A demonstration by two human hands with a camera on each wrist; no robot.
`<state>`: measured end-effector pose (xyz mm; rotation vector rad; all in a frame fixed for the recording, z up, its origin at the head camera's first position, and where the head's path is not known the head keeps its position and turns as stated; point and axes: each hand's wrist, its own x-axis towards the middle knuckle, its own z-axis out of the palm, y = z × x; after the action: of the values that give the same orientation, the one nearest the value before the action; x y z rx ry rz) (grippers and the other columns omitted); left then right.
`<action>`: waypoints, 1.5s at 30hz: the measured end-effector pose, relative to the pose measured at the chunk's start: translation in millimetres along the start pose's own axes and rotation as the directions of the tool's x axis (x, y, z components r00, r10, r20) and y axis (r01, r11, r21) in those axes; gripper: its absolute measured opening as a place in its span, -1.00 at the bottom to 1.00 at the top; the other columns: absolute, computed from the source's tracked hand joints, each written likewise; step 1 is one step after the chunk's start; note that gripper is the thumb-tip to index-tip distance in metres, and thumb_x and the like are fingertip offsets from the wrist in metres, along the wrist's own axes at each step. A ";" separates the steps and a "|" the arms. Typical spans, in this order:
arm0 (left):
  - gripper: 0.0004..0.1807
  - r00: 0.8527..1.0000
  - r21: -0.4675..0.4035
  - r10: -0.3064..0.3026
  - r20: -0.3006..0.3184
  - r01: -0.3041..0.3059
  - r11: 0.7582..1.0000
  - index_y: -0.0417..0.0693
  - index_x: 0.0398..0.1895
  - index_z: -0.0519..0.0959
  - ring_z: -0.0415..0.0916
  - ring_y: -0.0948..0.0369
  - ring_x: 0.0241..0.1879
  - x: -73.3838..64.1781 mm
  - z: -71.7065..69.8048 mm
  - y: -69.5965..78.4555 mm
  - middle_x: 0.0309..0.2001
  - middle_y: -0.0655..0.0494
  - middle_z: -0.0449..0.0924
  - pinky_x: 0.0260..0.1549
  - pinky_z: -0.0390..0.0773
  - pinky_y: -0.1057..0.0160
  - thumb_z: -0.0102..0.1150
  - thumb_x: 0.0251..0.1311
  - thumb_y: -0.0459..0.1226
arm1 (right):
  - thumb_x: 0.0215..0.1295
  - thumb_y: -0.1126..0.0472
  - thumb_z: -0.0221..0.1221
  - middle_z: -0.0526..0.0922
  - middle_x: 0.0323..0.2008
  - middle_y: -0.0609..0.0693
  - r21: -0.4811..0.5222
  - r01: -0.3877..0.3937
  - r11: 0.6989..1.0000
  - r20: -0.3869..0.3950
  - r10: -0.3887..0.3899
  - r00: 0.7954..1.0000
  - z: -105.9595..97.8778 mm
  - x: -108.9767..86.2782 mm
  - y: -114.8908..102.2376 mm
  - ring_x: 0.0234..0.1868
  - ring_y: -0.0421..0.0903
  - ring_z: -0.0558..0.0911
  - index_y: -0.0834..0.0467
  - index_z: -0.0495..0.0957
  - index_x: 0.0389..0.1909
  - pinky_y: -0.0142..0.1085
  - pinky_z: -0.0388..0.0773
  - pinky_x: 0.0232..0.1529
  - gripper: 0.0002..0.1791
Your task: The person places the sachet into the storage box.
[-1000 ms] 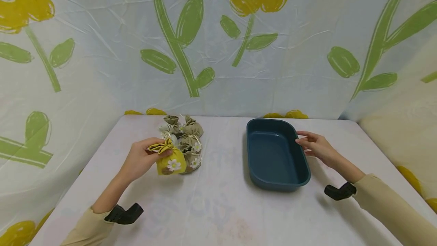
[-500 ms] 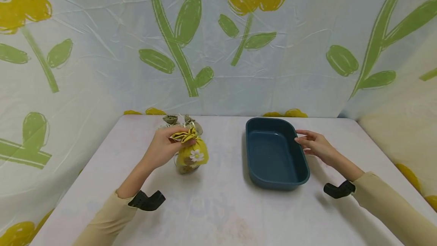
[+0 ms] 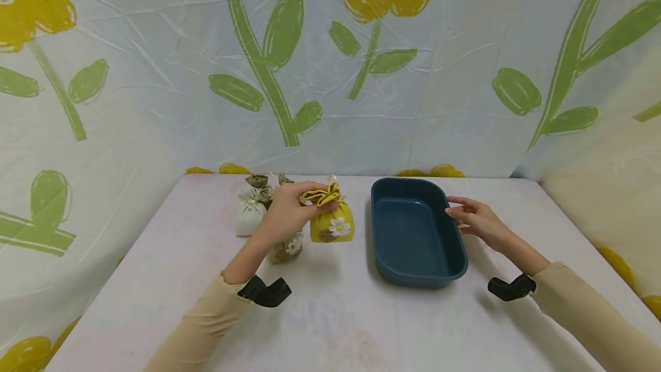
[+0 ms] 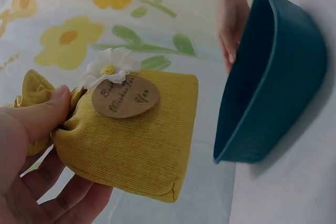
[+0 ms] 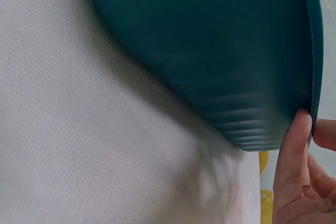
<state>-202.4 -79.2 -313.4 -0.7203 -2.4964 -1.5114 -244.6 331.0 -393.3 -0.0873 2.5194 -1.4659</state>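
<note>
My left hand (image 3: 284, 210) pinches the gathered neck of a yellow drawstring pouch (image 3: 326, 224) and holds it above the table, left of a dark blue rectangular basin (image 3: 413, 240). In the left wrist view the pouch (image 4: 128, 145) bears a white fabric flower and an oval brown tag with handwriting; the basin (image 4: 294, 72) stands beyond it. My right hand (image 3: 482, 224) holds the basin's right rim. Seen from the right wrist, fingers (image 5: 293, 156) lie against the outer wall, with the thumb across the rim. The basin's visible inside holds nothing.
Behind my left hand stand a white pouch (image 3: 250, 218) and several grey-brown pouches (image 3: 287, 249), partly hidden by that hand. A pale cloth covers the table (image 3: 330, 314). At the back and sides hangs a flower-printed sheet (image 3: 444, 113).
My left hand has carried the yellow pouch rightward, from in front of the other pouches to close beside the basin. The right hand and basin have stayed in place.
</note>
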 end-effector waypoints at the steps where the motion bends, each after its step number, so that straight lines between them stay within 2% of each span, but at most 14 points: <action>1: -0.70 1.000 0.002 -0.011 -0.003 0.011 1.000 -0.04 -0.10 0.70 0.63 0.19 -0.15 2.1 2.6 1.9 -0.10 0.05 0.72 -0.33 0.62 0.31 0.38 0.07 -0.19 | 0.44 -0.01 0.04 0.55 -0.17 -0.14 -0.002 0.001 1.000 -0.001 -0.001 1.000 -0.3 0.0 0.2 -0.26 -0.34 0.54 0.34 0.03 0.45 -0.43 0.58 -0.22 -0.24; 4: -0.68 0.999 -0.012 -0.032 0.002 0.032 0.999 -0.02 -0.08 0.70 0.61 0.18 -0.10 7.7 11.1 6.5 -0.07 0.07 0.71 -0.22 0.61 0.26 0.39 0.07 -0.16 | 0.44 -0.01 0.03 0.55 -0.16 -0.14 -0.003 -0.004 1.000 -0.002 0.004 1.000 -0.7 -0.6 0.3 -0.25 -0.35 0.54 0.34 0.03 0.45 -0.43 0.58 -0.22 -0.24; 8: -0.66 1.000 -0.038 -0.016 0.017 0.017 0.999 -0.05 -0.05 0.69 0.60 0.15 -0.05 15.7 23.9 12.0 -0.03 0.04 0.69 -0.13 0.61 0.21 0.39 0.06 -0.19 | 0.44 -0.02 0.03 0.55 -0.13 -0.11 -0.003 -0.019 1.000 0.003 0.019 1.000 -0.2 -1.6 0.4 -0.24 -0.35 0.54 0.32 0.02 0.45 -0.43 0.57 -0.21 -0.24; 10: -0.64 1.000 -0.059 -0.021 0.019 0.022 0.998 -0.05 -0.03 0.68 0.60 0.15 -0.02 20.0 29.3 15.5 -0.01 0.04 0.68 -0.11 0.61 0.22 0.40 0.06 -0.19 | 0.44 -0.03 0.02 0.56 -0.07 -0.03 -0.009 -0.025 1.000 0.001 0.025 1.000 0.5 -1.3 0.4 -0.24 -0.36 0.54 0.31 0.01 0.46 -0.44 0.57 -0.21 -0.24; 15: -0.63 0.997 -0.114 -0.051 0.053 0.057 0.992 -0.02 -0.02 0.67 0.62 0.19 -0.06 30.3 39.7 24.1 -0.03 0.06 0.68 -0.18 0.63 0.32 0.39 0.08 -0.17 | 0.44 -0.05 0.01 0.53 0.03 0.10 -0.012 -0.035 0.999 -0.001 0.035 0.999 2.1 0.2 0.2 -0.22 -0.34 0.53 0.30 0.01 0.47 -0.44 0.57 -0.20 -0.23; 22: -0.65 0.996 -0.119 -0.019 0.086 0.029 0.992 -0.05 -0.07 0.69 0.64 0.32 -0.25 49.9 60.5 31.4 -0.11 0.04 0.71 -0.32 0.62 0.41 0.41 0.05 -0.16 | 0.45 -0.03 0.00 0.54 -0.18 -0.22 0.005 -0.032 0.999 -0.001 0.032 0.999 -2.4 -0.2 5.3 -0.26 -0.35 0.53 0.31 -0.01 0.46 -0.45 0.57 -0.23 -0.24; 29: -0.66 0.994 -0.042 -0.005 0.111 0.010 0.999 -0.03 -0.11 0.71 0.55 0.37 -0.39 67.3 76.5 30.8 -0.18 0.08 0.73 -0.45 0.52 0.46 0.43 0.03 -0.12 | 0.44 -0.05 0.02 0.54 -0.17 -0.19 0.011 -0.034 0.999 0.003 0.034 0.999 1.0 2.6 5.8 -0.24 -0.33 0.53 0.31 0.00 0.46 -0.45 0.58 -0.21 -0.23; 33: -0.64 0.989 0.010 -0.028 0.146 0.026 1.000 0.00 -0.10 0.71 0.54 0.37 -0.40 79.4 85.5 29.1 -0.17 0.11 0.73 -0.47 0.51 0.47 0.42 0.03 -0.10 | 0.44 -0.02 0.02 0.54 -0.19 -0.20 0.017 -0.034 0.999 0.005 0.034 0.999 2.5 1.6 4.8 -0.26 -0.33 0.53 0.33 0.01 0.45 -0.44 0.58 -0.23 -0.24; 38: -0.60 0.981 0.088 -0.060 0.184 0.045 0.995 0.01 -0.06 0.70 0.51 0.34 -0.36 97.2 98.3 28.8 -0.13 0.13 0.72 -0.47 0.45 0.47 0.42 0.03 -0.06 | 0.45 -0.01 0.01 0.54 -0.22 -0.20 0.019 -0.040 0.999 0.010 0.040 0.999 1.8 0.4 2.5 -0.27 -0.31 0.53 0.34 0.00 0.45 -0.43 0.58 -0.24 -0.25; 45: -0.58 0.970 0.152 -0.060 0.234 0.024 0.988 -0.01 -0.03 0.69 0.54 0.29 -0.26 118.8 112.6 29.0 -0.11 0.09 0.71 -0.42 0.43 0.49 0.39 0.06 -0.05 | 0.43 -0.02 0.03 0.52 -0.25 -0.25 0.023 -0.051 0.998 0.005 0.051 0.999 1.3 2.5 0.8 -0.26 -0.32 0.52 0.31 0.01 0.46 -0.43 0.57 -0.24 -0.23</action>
<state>-278.7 68.2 -303.3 -0.8745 -2.7795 -1.3018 -246.6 330.0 -395.0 -0.0222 2.4811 -1.4736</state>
